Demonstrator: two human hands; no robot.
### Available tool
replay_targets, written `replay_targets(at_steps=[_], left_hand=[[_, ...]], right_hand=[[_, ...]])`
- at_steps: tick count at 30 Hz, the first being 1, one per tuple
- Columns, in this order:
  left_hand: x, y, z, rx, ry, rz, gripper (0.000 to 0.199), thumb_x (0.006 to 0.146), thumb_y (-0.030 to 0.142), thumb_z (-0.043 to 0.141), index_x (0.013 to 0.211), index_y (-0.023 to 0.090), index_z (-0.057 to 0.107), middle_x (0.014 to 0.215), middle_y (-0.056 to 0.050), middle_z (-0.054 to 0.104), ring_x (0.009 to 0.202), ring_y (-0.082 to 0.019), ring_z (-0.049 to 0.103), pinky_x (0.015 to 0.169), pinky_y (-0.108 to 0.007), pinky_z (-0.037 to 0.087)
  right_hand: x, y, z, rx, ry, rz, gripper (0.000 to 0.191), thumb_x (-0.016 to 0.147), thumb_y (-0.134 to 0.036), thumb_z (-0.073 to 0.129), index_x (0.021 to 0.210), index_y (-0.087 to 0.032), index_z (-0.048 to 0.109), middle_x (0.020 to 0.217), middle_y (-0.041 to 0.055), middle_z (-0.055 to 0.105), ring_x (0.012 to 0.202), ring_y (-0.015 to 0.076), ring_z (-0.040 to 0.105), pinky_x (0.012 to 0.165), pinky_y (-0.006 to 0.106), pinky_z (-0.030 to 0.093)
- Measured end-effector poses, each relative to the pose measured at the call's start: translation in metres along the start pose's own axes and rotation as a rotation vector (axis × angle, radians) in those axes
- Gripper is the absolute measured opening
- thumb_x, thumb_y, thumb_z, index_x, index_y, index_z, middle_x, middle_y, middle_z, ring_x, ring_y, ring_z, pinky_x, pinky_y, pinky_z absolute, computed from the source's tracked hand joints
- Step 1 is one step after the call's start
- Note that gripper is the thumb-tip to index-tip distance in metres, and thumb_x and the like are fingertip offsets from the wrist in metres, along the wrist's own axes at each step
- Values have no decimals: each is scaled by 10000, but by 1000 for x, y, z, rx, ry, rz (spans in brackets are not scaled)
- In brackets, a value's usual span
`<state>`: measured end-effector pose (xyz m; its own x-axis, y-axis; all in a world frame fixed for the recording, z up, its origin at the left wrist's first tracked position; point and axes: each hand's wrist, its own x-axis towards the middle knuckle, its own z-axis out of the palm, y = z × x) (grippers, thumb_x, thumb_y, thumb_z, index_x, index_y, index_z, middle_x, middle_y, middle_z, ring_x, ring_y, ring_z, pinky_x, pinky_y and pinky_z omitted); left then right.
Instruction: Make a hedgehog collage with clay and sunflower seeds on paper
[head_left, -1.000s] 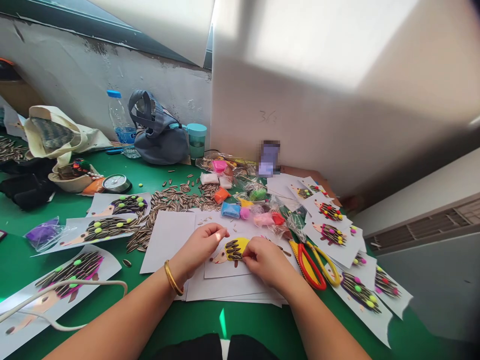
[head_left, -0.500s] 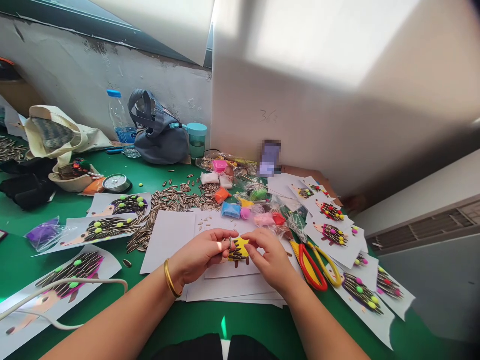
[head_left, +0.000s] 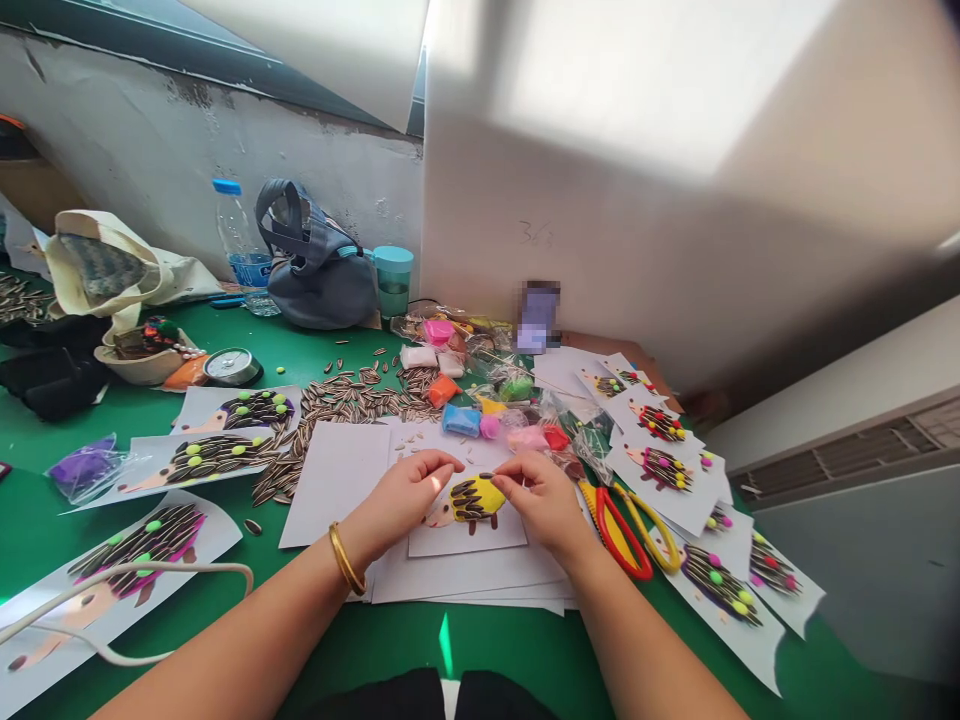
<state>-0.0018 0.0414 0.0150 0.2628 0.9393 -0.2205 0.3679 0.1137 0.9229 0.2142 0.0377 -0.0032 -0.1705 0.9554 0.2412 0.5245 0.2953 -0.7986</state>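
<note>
Hedgehog craft [head_left: 471, 499], between both hands' fingertips

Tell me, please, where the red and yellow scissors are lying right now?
In the head view, the scissors lie on the green table just beside the right hand, between the paper stack and the finished hedgehog cards.

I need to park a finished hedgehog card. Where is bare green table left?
Bare green table lies along the near edge below the white paper stack, and between the grey bag and sunflower seeds. Clay packets and scissors crowd the right.
</note>
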Motion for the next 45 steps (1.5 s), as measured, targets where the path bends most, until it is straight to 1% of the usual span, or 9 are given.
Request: replay_targets(at_steps=[3, 6, 9, 21, 31, 34, 37, 40, 45], left_hand=[[4, -7, -2, 414, 122, 110, 336, 899, 295, 419, 1054, 220, 707, 1105, -77, 711, 1020, -262, 623, 857, -357, 451], [4, -14, -2, 665, 104, 139, 386, 899, 232, 405, 1161, 231, 689, 1124, -91, 715, 998, -268, 650, 835, -356, 463], [3, -17, 1, 756, 59, 150, 393, 904, 218, 410, 1189, 237, 681, 1097, -99, 724, 967, -262, 665, 798, -339, 466], [3, -15, 3, 762, 28, 127, 377, 918, 231, 412, 1174, 232, 690, 1057, -112, 733, 952, -258, 671, 770, -331, 456], [3, -16, 3, 779, 19, 141, 378, 923, 235, 409, 1184, 229, 682, 1074, -110, 732, 964, -264, 674, 773, -335, 457], [3, -17, 3, 789, 15, 144, 387, 923, 233, 399, 1192, 220, 676, 1090, -113, 728, 972, -273, 676, 779, -349, 460], [3, -17, 3, 788, 13, 139, 391, 921, 230, 396, 1199, 220, 671, 1106, -110, 724, 980, -273, 676, 788, -352, 463], [3, -17, 3, 788, 11, 138, 389, 921, 229, 398, 1201, 220, 669, 1113, -107, 723, 992, -270, 675, 794, -348, 465], [3, -15, 3, 799, 12, 133, 380, 924, 223, 405, 1197, 231, 669, 1112, -96, 725, 995, -259, 675, 793, -339, 466]], right_hand=[[6, 10, 1, -130, -1, 38, 91, 841, -224, 616, 792, -213, 692, 797, 21, 656, 759, 179, 575, 688, 290, 431], [8, 10, 6, -230, -17, 30, 121, 857, -216, 585, 787, -211, 683, 791, 19, 644, 773, 178, 580, 697, 287, 423], [8, 5, 12, -298, -39, 25, 124, 864, -206, 579, 791, -208, 679, 801, 20, 647, 788, 174, 584, 690, 276, 413], [10, -4, 22, -443, -88, 10, 159, 863, -186, 595, 716, -200, 654, 760, 21, 636, 758, 173, 565, 664, 278, 372], [10, -4, 23, -506, -125, -32, 179, 881, -194, 594, 732, -211, 691, 777, 35, 644, 791, 184, 573, 688, 289, 380], [9, -3, 22, -507, -128, -37, 173, 891, -197, 585, 775, -212, 711, 794, 39, 653, 805, 189, 583, 701, 293, 393], [8, -1, 19, -471, -112, -48, 155, 879, -154, 588, 910, -209, 729, 853, 42, 667, 851, 193, 599, 746, 296, 421], [7, 2, 17, -434, -113, -51, 231, 852, -115, 612, 1012, -231, 731, 900, 41, 673, 887, 197, 605, 776, 297, 439], [7, 8, 20, -402, -128, -60, 198, 870, -132, 631, 954, -255, 762, 869, 29, 677, 861, 188, 610, 766, 293, 448]])
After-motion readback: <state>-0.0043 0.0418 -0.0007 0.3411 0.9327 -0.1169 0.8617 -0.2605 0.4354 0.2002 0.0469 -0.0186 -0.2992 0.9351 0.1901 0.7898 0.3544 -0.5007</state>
